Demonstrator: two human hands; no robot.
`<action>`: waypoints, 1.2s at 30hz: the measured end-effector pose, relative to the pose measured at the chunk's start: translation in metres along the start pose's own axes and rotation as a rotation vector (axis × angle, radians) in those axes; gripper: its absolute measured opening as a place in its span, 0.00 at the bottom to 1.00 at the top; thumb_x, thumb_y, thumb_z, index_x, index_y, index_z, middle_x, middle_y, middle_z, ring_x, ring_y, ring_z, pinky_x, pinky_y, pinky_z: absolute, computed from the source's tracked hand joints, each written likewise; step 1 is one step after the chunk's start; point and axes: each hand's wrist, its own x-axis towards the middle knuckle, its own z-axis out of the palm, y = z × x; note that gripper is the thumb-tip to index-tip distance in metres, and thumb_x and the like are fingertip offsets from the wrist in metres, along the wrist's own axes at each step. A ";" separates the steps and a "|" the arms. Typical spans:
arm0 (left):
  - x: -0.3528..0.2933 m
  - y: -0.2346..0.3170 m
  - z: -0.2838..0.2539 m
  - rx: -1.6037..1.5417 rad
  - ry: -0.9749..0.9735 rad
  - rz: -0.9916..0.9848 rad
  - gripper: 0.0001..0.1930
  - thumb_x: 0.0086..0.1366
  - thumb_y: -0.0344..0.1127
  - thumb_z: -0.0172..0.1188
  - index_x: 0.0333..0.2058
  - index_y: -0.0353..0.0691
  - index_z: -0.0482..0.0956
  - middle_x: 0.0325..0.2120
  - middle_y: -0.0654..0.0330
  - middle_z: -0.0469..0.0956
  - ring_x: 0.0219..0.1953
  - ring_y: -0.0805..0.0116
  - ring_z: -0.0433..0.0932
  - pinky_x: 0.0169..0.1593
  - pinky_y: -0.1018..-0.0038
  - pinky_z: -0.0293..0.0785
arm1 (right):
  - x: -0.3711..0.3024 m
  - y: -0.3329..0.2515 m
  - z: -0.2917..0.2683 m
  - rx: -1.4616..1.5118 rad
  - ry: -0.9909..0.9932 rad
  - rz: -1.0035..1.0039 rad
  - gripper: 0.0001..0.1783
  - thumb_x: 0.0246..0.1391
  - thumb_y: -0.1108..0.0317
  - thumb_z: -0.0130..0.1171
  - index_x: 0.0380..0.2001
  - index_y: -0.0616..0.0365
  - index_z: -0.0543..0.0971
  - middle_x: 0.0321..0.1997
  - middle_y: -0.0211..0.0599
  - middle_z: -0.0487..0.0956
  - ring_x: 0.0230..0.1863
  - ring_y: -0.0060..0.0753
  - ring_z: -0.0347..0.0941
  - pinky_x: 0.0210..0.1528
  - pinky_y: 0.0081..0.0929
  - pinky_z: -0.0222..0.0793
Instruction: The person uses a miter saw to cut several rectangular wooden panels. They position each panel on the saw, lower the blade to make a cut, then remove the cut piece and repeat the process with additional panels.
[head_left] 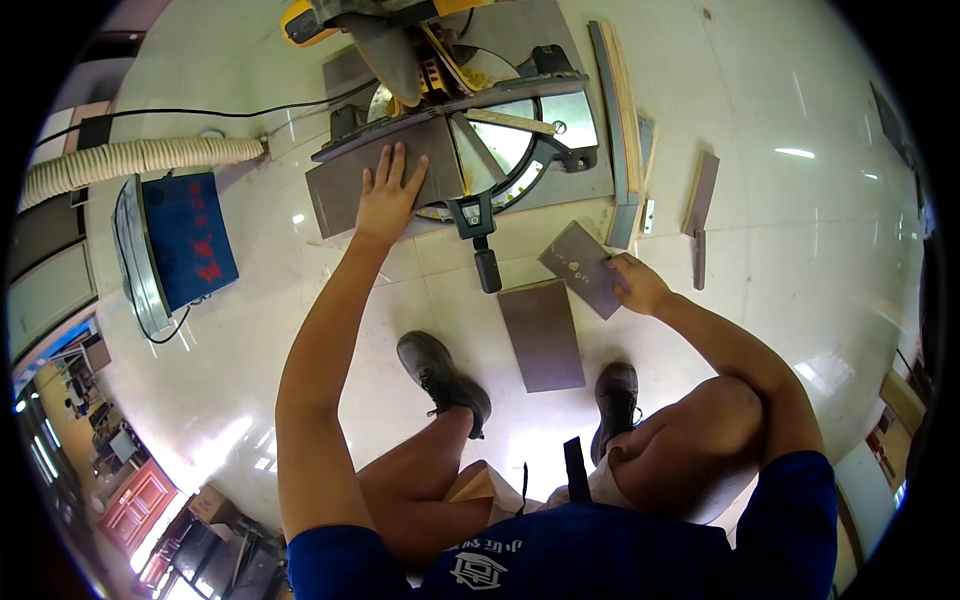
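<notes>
My left hand (388, 198) lies flat with fingers spread on a grey-brown board (335, 195), which sits against the fence of a mitre saw (430, 90). The saw's black handle (486, 270) points toward me, just right of that hand. My right hand (640, 284) grips the right edge of a smaller grey-brown panel (580, 262) with pale marks on its face. That panel is tilted and partly overlaps the corner of another brown panel (543, 335) lying on the floor between my feet. A narrow wooden strip (510, 121) rests on the saw table.
Long boards (618, 120) lie right of the saw, with short offcuts (701, 195) farther right. At left stand a blue-sided box (188, 238) and a ribbed cream hose (150, 160). A black cable (250, 108) runs to the saw. My shoes (440, 375) flank the floor panel.
</notes>
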 end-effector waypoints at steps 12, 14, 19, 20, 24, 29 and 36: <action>-0.005 0.007 0.000 -0.034 0.056 -0.069 0.41 0.53 0.28 0.62 0.66 0.51 0.58 0.67 0.49 0.55 0.69 0.47 0.53 0.62 0.40 0.58 | -0.002 -0.010 0.002 -0.095 -0.018 0.018 0.28 0.47 0.68 0.57 0.54 0.61 0.68 0.54 0.52 0.69 0.55 0.54 0.70 0.55 0.41 0.70; -0.006 0.001 -0.008 -0.044 0.052 -0.077 0.40 0.52 0.28 0.63 0.65 0.49 0.60 0.66 0.49 0.57 0.68 0.48 0.55 0.63 0.43 0.60 | -0.002 -0.017 -0.001 -0.115 -0.032 0.007 0.29 0.47 0.67 0.57 0.55 0.61 0.68 0.54 0.53 0.70 0.54 0.54 0.70 0.55 0.42 0.70; -0.009 -0.022 -0.024 -0.150 0.052 -0.011 0.36 0.52 0.25 0.61 0.63 0.45 0.63 0.64 0.50 0.61 0.66 0.53 0.60 0.64 0.52 0.63 | -0.004 -0.021 -0.002 -0.149 -0.092 0.010 0.32 0.46 0.66 0.59 0.56 0.62 0.67 0.55 0.55 0.69 0.53 0.55 0.71 0.54 0.43 0.71; -0.009 -0.024 -0.026 -0.142 0.053 0.001 0.36 0.53 0.25 0.61 0.62 0.43 0.63 0.63 0.50 0.62 0.65 0.53 0.61 0.64 0.54 0.63 | -0.003 -0.018 0.001 -0.150 -0.096 0.002 0.32 0.46 0.66 0.59 0.56 0.62 0.67 0.55 0.55 0.70 0.53 0.55 0.71 0.54 0.43 0.71; -0.020 -0.048 -0.045 -0.318 0.040 0.041 0.31 0.55 0.25 0.58 0.60 0.37 0.65 0.56 0.46 0.70 0.59 0.48 0.68 0.60 0.57 0.67 | 0.005 -0.016 -0.001 -0.133 -0.110 -0.014 0.33 0.46 0.64 0.60 0.56 0.63 0.67 0.54 0.56 0.72 0.52 0.55 0.72 0.54 0.41 0.71; -0.056 -0.046 -0.124 -0.883 -0.297 -0.065 0.21 0.58 0.25 0.57 0.52 0.30 0.71 0.39 0.45 0.79 0.40 0.54 0.78 0.47 0.67 0.72 | 0.010 -0.013 -0.009 0.105 -0.169 0.031 0.28 0.49 0.66 0.61 0.53 0.64 0.70 0.51 0.53 0.76 0.49 0.50 0.76 0.53 0.37 0.72; -0.132 -0.022 -0.098 -1.773 -0.497 -0.399 0.19 0.61 0.29 0.63 0.51 0.34 0.74 0.44 0.61 0.78 0.48 0.72 0.74 0.54 0.74 0.70 | 0.050 -0.131 -0.047 0.827 -0.318 -0.251 0.23 0.58 0.73 0.58 0.56 0.61 0.67 0.54 0.43 0.75 0.54 0.33 0.73 0.56 0.29 0.69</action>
